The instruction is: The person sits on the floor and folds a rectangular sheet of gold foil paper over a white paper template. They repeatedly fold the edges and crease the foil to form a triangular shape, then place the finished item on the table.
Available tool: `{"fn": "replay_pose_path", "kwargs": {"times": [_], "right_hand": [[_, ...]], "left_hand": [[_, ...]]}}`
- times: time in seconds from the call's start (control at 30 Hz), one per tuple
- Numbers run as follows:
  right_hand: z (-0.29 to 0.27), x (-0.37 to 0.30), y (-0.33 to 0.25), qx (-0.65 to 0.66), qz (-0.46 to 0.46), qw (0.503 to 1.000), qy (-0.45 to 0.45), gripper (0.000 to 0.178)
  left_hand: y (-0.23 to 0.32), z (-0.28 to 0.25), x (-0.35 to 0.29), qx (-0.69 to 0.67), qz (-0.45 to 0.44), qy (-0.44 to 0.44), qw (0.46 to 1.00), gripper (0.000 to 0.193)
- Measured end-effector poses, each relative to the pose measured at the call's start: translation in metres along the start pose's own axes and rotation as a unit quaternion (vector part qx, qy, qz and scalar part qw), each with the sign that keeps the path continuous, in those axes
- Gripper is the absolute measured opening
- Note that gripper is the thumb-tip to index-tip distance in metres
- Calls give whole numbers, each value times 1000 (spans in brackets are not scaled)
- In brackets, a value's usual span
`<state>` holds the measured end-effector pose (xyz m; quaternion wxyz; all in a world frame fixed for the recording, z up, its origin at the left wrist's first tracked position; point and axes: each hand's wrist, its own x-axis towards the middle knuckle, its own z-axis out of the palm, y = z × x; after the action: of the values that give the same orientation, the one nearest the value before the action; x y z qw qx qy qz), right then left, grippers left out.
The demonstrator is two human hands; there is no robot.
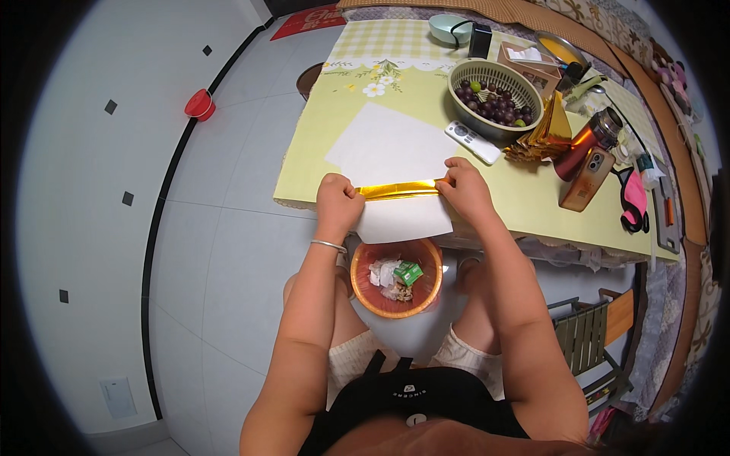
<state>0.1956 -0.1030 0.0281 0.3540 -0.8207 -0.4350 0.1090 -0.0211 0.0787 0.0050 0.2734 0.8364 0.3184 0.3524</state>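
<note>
A narrow strip of shiny gold foil paper (399,190) is stretched level between my two hands. My left hand (338,202) is closed on its left end, the fingers curled into a fist. At the other end, my right hand (466,190) pinches the strip between thumb and fingers. Beneath the strip lie white paper sheets (388,140), one on the table and a part hanging past the near edge. A white remote control (473,142) rests just beyond my right hand. Gold folded foil pieces (544,137) stand in a bunch farther right.
The table (525,201) has a yellow-green cloth. On it are a colander (458,112) of grapes, a red thermos (582,148), an upright phone (587,179) and a pink eye mask (633,199). A trash bin (361,296) stands between my legs, a folding chair (582,334) at right.
</note>
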Motion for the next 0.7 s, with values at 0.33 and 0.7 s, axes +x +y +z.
{"fn": "replay_pose_path", "kwargs": {"times": [0.33, 0.7], "right_hand": [[0, -3, -5, -28, -26, 999, 15, 18], [7, -12, -18, -151, -112, 975, 122, 24]], "left_hand": [[9, -1, -2, 53, 23, -16, 998, 16], [38, 0, -2, 189, 254, -96, 944, 34]]}}
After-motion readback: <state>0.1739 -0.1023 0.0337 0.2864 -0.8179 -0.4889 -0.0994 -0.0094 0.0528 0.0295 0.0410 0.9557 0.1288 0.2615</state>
